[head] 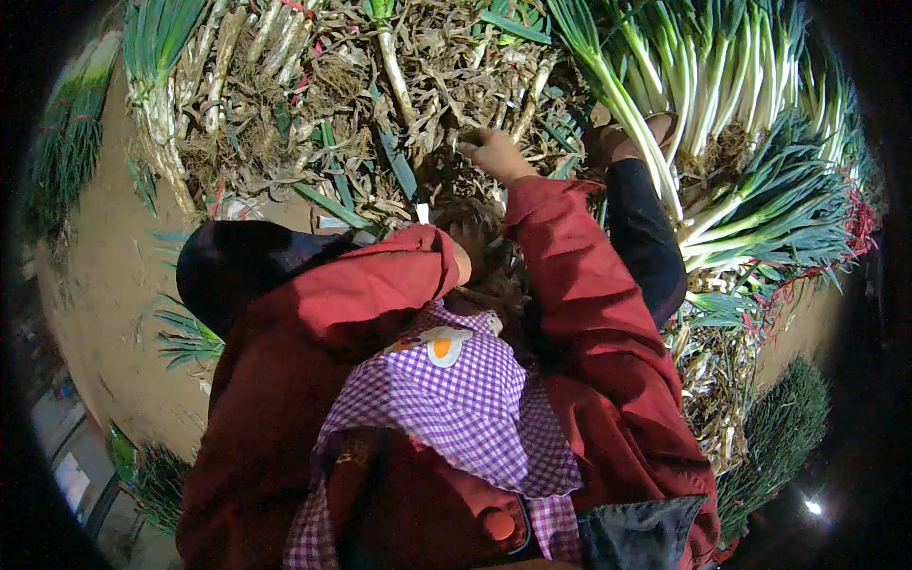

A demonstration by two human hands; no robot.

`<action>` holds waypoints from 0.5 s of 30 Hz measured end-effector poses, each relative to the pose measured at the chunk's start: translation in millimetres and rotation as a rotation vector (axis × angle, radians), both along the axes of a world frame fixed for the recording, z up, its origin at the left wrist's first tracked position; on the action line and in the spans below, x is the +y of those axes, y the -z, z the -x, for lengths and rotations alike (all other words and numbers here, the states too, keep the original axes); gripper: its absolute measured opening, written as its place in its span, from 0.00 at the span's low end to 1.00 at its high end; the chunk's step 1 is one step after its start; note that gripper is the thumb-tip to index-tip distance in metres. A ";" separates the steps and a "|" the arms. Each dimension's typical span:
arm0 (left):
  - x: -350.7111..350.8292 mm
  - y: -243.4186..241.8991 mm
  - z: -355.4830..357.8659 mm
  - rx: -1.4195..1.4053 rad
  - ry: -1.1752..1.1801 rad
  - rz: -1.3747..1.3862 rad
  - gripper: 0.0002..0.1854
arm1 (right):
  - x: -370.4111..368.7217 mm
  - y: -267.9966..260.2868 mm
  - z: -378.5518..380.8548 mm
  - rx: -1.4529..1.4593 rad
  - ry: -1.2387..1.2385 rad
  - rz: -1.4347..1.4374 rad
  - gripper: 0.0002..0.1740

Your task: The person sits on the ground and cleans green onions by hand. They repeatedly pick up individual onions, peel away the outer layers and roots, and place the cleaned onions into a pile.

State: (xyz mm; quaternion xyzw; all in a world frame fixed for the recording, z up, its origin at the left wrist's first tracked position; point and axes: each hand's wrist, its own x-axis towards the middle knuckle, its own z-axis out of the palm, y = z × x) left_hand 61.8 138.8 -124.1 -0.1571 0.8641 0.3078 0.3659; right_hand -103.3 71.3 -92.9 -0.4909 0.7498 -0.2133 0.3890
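My right hand (497,155) is over a heap of dry leek or scallion peelings (342,78), its fingers curled at the brown leaves; whether it pinches any is unclear. My left hand (467,239) lies in deep shadow between my knees, past the red cuff, and its fingers cannot be made out. Above my right hand, an untrimmed scallion stalk (394,71) lies on the heap. Long peeled scallions (645,146) with white shanks and green tops lean across my right foot. A loose green leaf (397,165) rests left of my right hand.
Unpeeled scallions (158,107) stand at upper left. Peeled ones (719,78) are stacked at upper right, with a green-topped bundle (769,206) below and red ties (862,221) at its edge. Bundles (75,135) line the far left, beyond bare floor (121,271). A checked apron (442,406) covers my lap.
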 end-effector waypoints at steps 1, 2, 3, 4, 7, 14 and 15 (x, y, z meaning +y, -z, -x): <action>4.3 0.8 -3.8 0.041 -0.062 -0.003 0.38 | -10.4 3.3 -23.7 -0.007 -0.027 -0.070 0.28; 6.3 0.4 -5.0 0.075 -0.088 0.004 0.38 | -14.4 52.8 -40.0 0.017 0.044 -0.118 0.30; 9.3 2.0 -10.3 0.102 -0.143 0.007 0.38 | -20.3 71.4 -64.0 0.034 0.081 -0.182 0.33; 8.3 6.8 -15.7 0.121 -0.209 0.007 0.38 | -22.8 49.1 -92.4 0.027 0.111 -0.355 0.36; 12.9 5.0 -17.5 0.182 -0.236 0.009 0.38 | -20.7 102.8 -103.8 0.000 0.089 -0.404 0.38; -5.0 -29.9 -22.5 0.219 -0.170 -0.058 0.37 | 7.0 54.8 -36.9 0.092 0.271 -0.181 0.38; -7.2 -15.9 -25.3 0.249 -0.049 -0.026 0.36 | 12.7 41.5 -19.2 0.024 0.397 -0.112 0.39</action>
